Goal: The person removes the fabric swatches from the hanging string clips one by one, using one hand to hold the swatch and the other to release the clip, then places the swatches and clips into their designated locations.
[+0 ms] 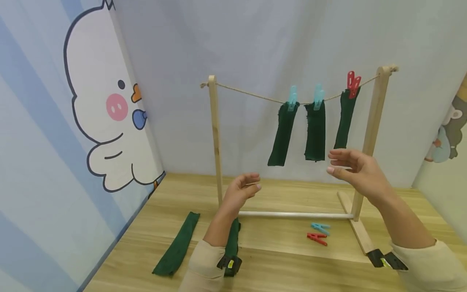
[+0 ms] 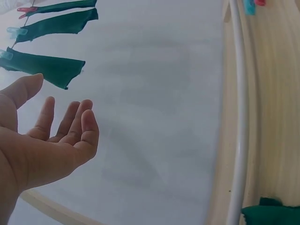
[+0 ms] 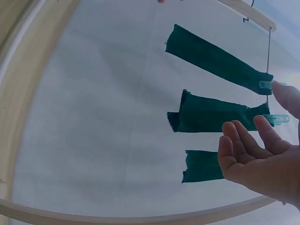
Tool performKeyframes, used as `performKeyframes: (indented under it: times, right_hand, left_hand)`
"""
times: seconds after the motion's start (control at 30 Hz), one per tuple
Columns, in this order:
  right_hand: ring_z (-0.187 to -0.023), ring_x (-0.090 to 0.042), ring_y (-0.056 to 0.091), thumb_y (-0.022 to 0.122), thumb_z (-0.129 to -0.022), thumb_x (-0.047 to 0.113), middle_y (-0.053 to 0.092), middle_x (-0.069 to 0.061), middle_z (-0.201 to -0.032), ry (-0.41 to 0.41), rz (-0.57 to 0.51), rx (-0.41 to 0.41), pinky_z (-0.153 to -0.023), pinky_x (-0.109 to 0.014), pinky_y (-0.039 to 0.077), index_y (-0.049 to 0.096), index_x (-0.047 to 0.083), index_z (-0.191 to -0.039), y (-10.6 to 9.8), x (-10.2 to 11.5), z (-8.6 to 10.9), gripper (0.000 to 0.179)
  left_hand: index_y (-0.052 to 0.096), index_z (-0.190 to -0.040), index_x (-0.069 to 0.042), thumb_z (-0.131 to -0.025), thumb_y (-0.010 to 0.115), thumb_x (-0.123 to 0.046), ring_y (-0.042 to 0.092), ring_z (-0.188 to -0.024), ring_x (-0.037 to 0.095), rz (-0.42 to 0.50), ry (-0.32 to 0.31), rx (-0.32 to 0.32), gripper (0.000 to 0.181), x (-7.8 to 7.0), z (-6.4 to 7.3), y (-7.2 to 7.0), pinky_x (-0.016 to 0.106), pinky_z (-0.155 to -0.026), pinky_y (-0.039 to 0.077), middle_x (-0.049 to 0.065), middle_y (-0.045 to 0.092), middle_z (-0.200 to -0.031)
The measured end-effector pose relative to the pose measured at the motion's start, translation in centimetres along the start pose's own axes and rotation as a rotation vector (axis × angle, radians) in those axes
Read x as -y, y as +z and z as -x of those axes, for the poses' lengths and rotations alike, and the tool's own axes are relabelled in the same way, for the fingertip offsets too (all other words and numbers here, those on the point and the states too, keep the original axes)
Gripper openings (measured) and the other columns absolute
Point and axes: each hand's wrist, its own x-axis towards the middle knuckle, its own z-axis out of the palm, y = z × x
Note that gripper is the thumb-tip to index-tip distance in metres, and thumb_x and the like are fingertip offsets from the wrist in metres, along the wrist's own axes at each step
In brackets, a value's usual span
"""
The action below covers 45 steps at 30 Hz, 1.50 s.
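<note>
Three dark green cloth strips hang from a string (image 1: 251, 94) tied between two wooden posts. A light blue clothespin (image 1: 293, 97) holds the left strip (image 1: 282, 136), another blue clothespin (image 1: 319, 97) the middle strip (image 1: 315, 134), and a red clothespin (image 1: 353, 84) the right strip (image 1: 345, 117). My right hand (image 1: 359, 172) is raised in front of the right post, fingers relaxed and holding nothing, overlapping the right strip's lower end. Lower and to the left, my left hand (image 1: 238, 192) hovers with loosely bent fingers near the left post, also holding nothing.
On the wooden table (image 1: 277, 243) lie a blue clothespin (image 1: 320, 228) and a red clothespin (image 1: 317, 238). One green strip (image 1: 177, 245) lies at the left; another (image 1: 232, 239) is partly under my left forearm. A white rod (image 1: 295, 215) joins the posts low down.
</note>
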Motion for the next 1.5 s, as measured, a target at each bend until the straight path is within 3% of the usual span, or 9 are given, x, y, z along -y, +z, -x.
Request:
performKeyframes:
  times: [0.17,0.33,0.53,0.77,1.0,1.13,1.27,1.5]
  right_hand:
    - [-0.098,-0.004,0.057,0.061,-0.091,0.009,0.058,0.009,-0.112,-0.021,-0.031,-0.033,-0.078,-0.014,0.045,0.05,-0.002,-0.126,-1.0,2.0,-1.4,0.038]
    - [-0.099,-0.006,0.056,0.063,-0.089,0.007,0.058,0.009,-0.112,-0.025,0.017,-0.047,-0.078,-0.014,0.045,0.051,0.001,-0.126,-1.4,3.0,-1.9,0.039]
    - [-0.102,-0.008,0.053,0.065,-0.087,0.003,0.057,0.004,-0.116,-0.134,0.099,-0.033,-0.078,-0.013,0.044,0.052,-0.002,-0.124,-1.5,4.6,-2.7,0.04]
    - [-0.101,-0.003,0.051,0.067,-0.084,0.0,0.057,-0.002,-0.116,-0.253,0.169,-0.029,-0.08,-0.013,0.042,0.053,-0.004,-0.121,-2.0,6.8,-4.0,0.04]
    - [-0.099,-0.005,0.054,0.068,-0.081,-0.004,0.057,0.0,-0.115,-0.306,0.143,-0.083,-0.079,-0.014,0.043,0.056,-0.002,-0.118,-2.5,7.8,-5.0,0.039]
    - [-0.101,-0.006,0.053,0.068,-0.081,-0.005,0.058,-0.002,-0.115,-0.318,0.138,-0.122,-0.08,-0.015,0.043,0.057,0.001,-0.12,-3.0,8.3,-5.5,0.041]
    - [-0.102,-0.007,0.053,0.069,-0.081,-0.002,0.057,-0.004,-0.117,-0.294,0.134,-0.132,-0.08,-0.013,0.043,0.055,0.001,-0.122,-3.4,8.6,-6.0,0.043]
    - [-0.106,-0.011,0.053,0.069,-0.083,0.003,0.057,-0.002,-0.12,-0.248,0.113,-0.153,-0.083,-0.015,0.043,0.052,0.002,-0.127,-3.8,8.8,-7.1,0.047]
  left_hand:
    - [0.05,-0.127,-0.001,-0.091,0.061,-0.012,0.052,-0.111,0.025,-0.016,0.038,0.013,0.04,-1.6,-0.9,0.6,0.04,-0.092,0.042,0.012,0.052,-0.126]
    - [0.052,-0.125,0.0,-0.089,0.061,-0.008,0.054,-0.109,0.027,-0.017,0.066,-0.005,0.038,-2.4,-1.8,0.9,0.04,-0.09,0.043,0.014,0.053,-0.124]
    - [0.05,-0.128,-0.001,-0.089,0.06,-0.008,0.053,-0.111,0.026,-0.052,0.083,0.017,0.04,-3.5,-2.6,1.0,0.04,-0.091,0.043,0.013,0.051,-0.127]
    - [0.049,-0.132,-0.008,-0.088,0.064,-0.011,0.051,-0.115,0.023,-0.099,0.063,0.028,0.046,-4.4,-3.6,1.5,0.038,-0.094,0.041,0.011,0.05,-0.13]
    - [0.041,-0.141,-0.015,-0.087,0.066,-0.015,0.042,-0.123,0.027,-0.142,0.022,0.026,0.059,-4.6,-4.7,2.4,0.041,-0.097,0.038,0.012,0.041,-0.139]
    - [0.04,-0.141,-0.015,-0.086,0.066,-0.015,0.044,-0.122,0.027,-0.15,0.022,0.031,0.061,-4.4,-5.3,2.8,0.042,-0.096,0.039,0.012,0.041,-0.138]
    - [0.043,-0.14,-0.014,-0.087,0.066,-0.012,0.053,-0.112,0.024,-0.136,0.037,0.047,0.058,-4.1,-5.9,3.0,0.038,-0.091,0.043,0.011,0.05,-0.13]
    - [0.049,-0.132,-0.002,-0.088,0.063,-0.009,0.056,-0.092,0.019,-0.127,0.054,0.098,0.046,-3.8,-5.8,3.2,0.03,-0.075,0.047,0.011,0.06,-0.109]
